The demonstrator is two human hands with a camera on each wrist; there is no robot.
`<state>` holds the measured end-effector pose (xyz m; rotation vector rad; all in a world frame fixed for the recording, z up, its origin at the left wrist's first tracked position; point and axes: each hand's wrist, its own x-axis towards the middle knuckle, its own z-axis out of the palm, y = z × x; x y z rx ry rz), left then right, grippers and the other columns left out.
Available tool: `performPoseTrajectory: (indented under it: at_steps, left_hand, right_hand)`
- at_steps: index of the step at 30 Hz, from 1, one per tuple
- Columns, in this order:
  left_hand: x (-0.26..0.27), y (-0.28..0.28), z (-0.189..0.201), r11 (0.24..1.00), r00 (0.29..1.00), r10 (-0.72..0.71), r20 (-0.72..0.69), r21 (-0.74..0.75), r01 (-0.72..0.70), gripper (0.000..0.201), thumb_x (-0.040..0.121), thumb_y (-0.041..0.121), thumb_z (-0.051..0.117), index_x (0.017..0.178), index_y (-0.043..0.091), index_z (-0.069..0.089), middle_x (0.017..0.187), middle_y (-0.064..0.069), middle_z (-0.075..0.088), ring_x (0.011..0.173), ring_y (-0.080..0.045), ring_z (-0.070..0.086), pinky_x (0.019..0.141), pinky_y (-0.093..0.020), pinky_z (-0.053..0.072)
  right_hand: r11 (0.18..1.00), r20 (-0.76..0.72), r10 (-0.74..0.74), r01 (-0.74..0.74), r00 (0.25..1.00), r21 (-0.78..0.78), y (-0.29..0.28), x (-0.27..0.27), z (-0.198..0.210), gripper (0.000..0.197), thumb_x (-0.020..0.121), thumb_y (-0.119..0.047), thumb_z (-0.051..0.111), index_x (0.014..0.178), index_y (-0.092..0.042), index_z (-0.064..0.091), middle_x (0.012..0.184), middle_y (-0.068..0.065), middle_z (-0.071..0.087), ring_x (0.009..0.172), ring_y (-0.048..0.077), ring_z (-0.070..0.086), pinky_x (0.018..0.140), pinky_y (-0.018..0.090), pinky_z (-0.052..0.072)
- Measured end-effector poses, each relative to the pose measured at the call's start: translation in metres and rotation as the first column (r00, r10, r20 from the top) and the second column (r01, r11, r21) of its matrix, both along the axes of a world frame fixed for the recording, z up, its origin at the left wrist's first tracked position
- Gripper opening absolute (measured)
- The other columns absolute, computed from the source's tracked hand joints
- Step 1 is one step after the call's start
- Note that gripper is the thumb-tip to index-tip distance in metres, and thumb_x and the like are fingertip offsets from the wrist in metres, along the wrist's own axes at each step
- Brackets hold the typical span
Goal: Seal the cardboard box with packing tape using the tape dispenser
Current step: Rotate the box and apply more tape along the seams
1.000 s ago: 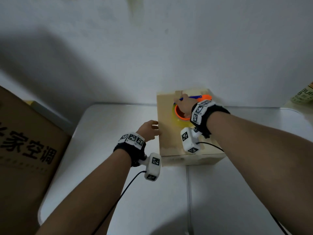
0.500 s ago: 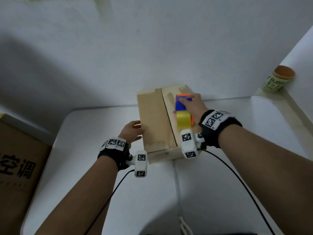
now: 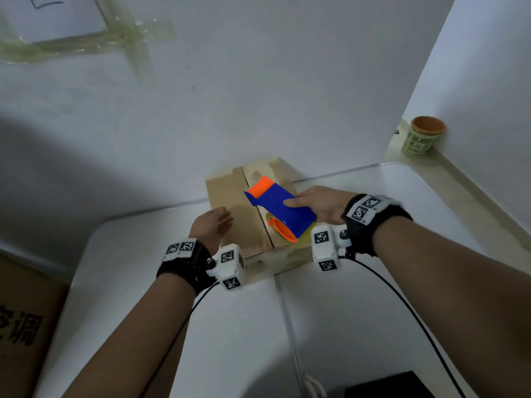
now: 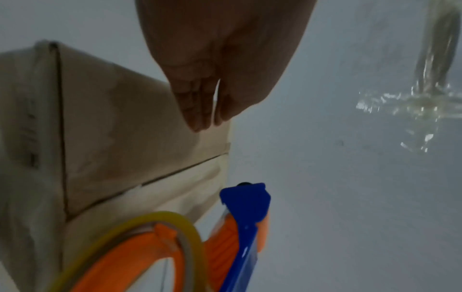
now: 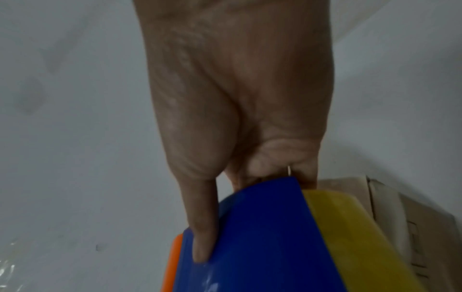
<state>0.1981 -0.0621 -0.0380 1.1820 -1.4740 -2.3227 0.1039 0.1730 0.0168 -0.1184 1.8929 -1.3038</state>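
A small cardboard box (image 3: 230, 196) with its top flaps closed stands on the white table against the wall, its centre seam running away from me. My right hand (image 3: 319, 203) grips the blue and orange tape dispenser (image 3: 283, 209) over the right flap near the front edge, thumb on the blue cover (image 5: 250, 237). The yellowish tape roll (image 4: 185, 223) sits inside it. My left hand (image 3: 214, 224) rests with straight fingers on the box's left flap (image 4: 125, 128).
The white table (image 3: 172, 326) reaches the wall behind the box. A green paper cup (image 3: 422, 139) stands on a ledge at the right. A large brown carton (image 3: 20, 326) stands left of the table. Taped paper hangs on the wall at upper left.
The right hand has drawn the dispenser back along the seam toward the front edge and tilted it up. The left hand stays on the left flap. The head view shifted.
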Motion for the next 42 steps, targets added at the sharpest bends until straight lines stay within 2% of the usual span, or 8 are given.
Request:
performPoseTrajectory:
  at_steps: [9, 14, 19, 26, 29, 33, 37, 42]
  left_hand:
    - [0.016, 0.012, 0.022, 0.908, 0.908, -0.404, 0.107, 0.165, 0.385, 0.046, 0.096, 0.044, 0.046, 0.088, 0.002, 0.062, 0.07, -0.014, 0.069, 0.066, -0.023, 0.066, 0.057, -0.025, 0.057]
    - [0.029, 0.017, 0.022, 0.857, 0.847, -0.516, 0.13, 0.066, 0.512, 0.03, 0.088, 0.035, 0.063, 0.073, 0.011, 0.073, 0.078, -0.01, 0.064, 0.067, -0.02, 0.06, 0.072, -0.027, 0.049]
    - [0.038, 0.029, 0.027, 0.872, 0.858, -0.489, 0.159, 0.059, 0.486, 0.01, 0.086, 0.013, 0.063, 0.079, 0.006, 0.063, 0.062, -0.004, 0.059, 0.05, -0.011, 0.056, 0.054, -0.018, 0.053]
    - [0.053, 0.05, 0.025, 0.838, 0.82, -0.539, 0.193, 0.019, 0.546, 0.011, 0.086, 0.015, 0.066, 0.085, 0.005, 0.07, 0.079, -0.01, 0.069, 0.064, -0.014, 0.061, 0.061, -0.022, 0.053]
    - [0.057, 0.055, 0.021, 0.825, 0.811, -0.548, 0.203, -0.032, 0.565, 0.011, 0.086, 0.013, 0.064, 0.085, 0.004, 0.07, 0.079, -0.012, 0.07, 0.063, -0.014, 0.06, 0.056, -0.019, 0.053]
    - [0.06, 0.054, 0.016, 0.845, 0.842, -0.513, 0.166, -0.077, 0.529, 0.013, 0.092, 0.006, 0.055, 0.086, 0.004, 0.066, 0.073, -0.011, 0.063, 0.051, -0.009, 0.058, 0.049, -0.017, 0.051]
    - [0.062, 0.057, 0.01, 0.84, 0.848, -0.505, 0.159, -0.137, 0.526, 0.02, 0.094, 0.006, 0.051, 0.082, 0.008, 0.066, 0.068, -0.005, 0.07, 0.065, -0.013, 0.057, 0.052, -0.015, 0.049]
    - [0.066, 0.062, -0.001, 0.838, 0.86, -0.493, 0.131, -0.195, 0.51, 0.01, 0.092, 0.005, 0.055, 0.089, 0.005, 0.064, 0.082, -0.012, 0.068, 0.072, -0.016, 0.06, 0.055, -0.015, 0.049]
  right_hand:
    - [0.982, 0.046, 0.187, -0.189, 0.981, 0.023, 0.024, 0.033, 0.014, 0.043, 0.091, -0.022, 0.064, 0.123, 0.006, 0.057, 0.103, 0.016, 0.067, 0.082, 0.023, 0.064, 0.07, 0.029, 0.052]
    - [0.977, 0.057, 0.211, -0.213, 0.976, 0.026, 0.03, 0.044, 0.011, 0.034, 0.093, -0.022, 0.061, 0.119, -0.001, 0.056, 0.093, 0.008, 0.067, 0.077, 0.018, 0.064, 0.064, 0.025, 0.052]
    - [0.982, 0.062, 0.182, -0.185, 0.981, 0.036, 0.032, 0.056, 0.014, 0.035, 0.095, -0.039, 0.055, 0.11, -0.007, 0.059, 0.086, 0.004, 0.068, 0.066, 0.013, 0.064, 0.053, 0.019, 0.052]
    - [0.801, 0.036, 0.454, -0.425, 0.89, 0.422, 0.027, 0.063, 0.01, 0.107, 0.053, -0.09, 0.052, 0.118, -0.004, 0.06, 0.114, 0.019, 0.068, 0.111, 0.036, 0.063, 0.099, 0.041, 0.048]
    - [0.801, 0.077, 0.458, -0.449, 0.885, 0.396, 0.028, 0.07, 0.007, 0.105, 0.052, -0.087, 0.06, 0.118, -0.005, 0.061, 0.114, 0.017, 0.069, 0.108, 0.035, 0.065, 0.098, 0.041, 0.049]
    - [0.892, 0.133, 0.377, -0.398, 0.916, 0.214, 0.03, 0.078, 0.005, 0.057, 0.089, -0.058, 0.052, 0.107, -0.005, 0.062, 0.096, 0.013, 0.073, 0.089, 0.029, 0.068, 0.076, 0.03, 0.055]
    - [0.795, -0.023, 0.488, -0.434, 0.872, 0.425, 0.026, 0.08, 0.007, 0.083, 0.077, -0.076, 0.049, 0.112, -0.002, 0.062, 0.109, 0.016, 0.07, 0.101, 0.032, 0.067, 0.093, 0.036, 0.05]
    - [0.693, -0.125, 0.593, -0.425, 0.795, 0.582, 0.023, 0.081, 0.014, 0.066, 0.081, -0.075, 0.044, 0.089, -0.011, 0.059, 0.089, 0.008, 0.065, 0.077, 0.022, 0.06, 0.07, 0.026, 0.043]
